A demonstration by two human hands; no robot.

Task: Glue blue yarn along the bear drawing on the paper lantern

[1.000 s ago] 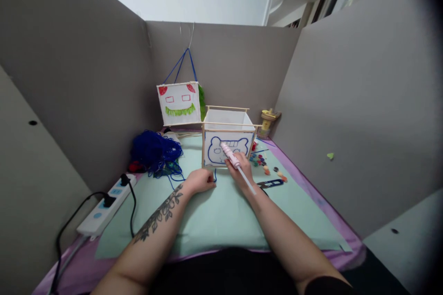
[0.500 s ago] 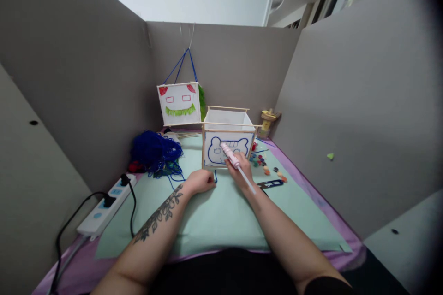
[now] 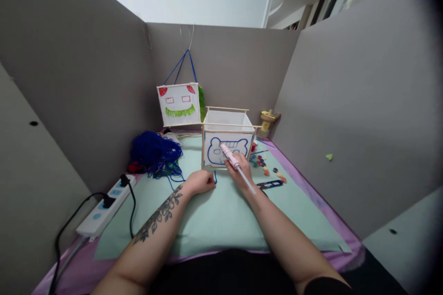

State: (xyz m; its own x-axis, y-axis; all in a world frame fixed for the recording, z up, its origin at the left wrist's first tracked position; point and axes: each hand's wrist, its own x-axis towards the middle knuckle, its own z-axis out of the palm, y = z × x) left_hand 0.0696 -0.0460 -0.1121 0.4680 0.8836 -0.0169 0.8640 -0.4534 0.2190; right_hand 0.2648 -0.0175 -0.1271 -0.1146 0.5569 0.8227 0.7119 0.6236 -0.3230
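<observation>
My right hand (image 3: pixel 241 169) is wrapped round a pink hot glue gun (image 3: pixel 230 156), its white glue stick (image 3: pixel 246 179) poking out of the back toward my wrist. The gun's front end lies before the bear-like face drawn in blue on a white box lantern (image 3: pixel 212 159) with a thin wooden stick frame and an open top. On the green mat, just left of the gun, my left hand (image 3: pixel 201 181) is closed, with a short length of blue yarn (image 3: pixel 215 177) at its fingertips. Whatever its palm covers is hidden.
Behind hangs a second white lantern (image 3: pixel 180 117) on blue cords. At left are a heap of blue yarn (image 3: pixel 154 150) and a power strip (image 3: pixel 104 207) with black cables. A dark cutter (image 3: pixel 272 185), buttons (image 3: pixel 258 161) and a yellow object (image 3: pixel 266 122) are at right; grey partitions (image 3: pixel 224 64) surround the table.
</observation>
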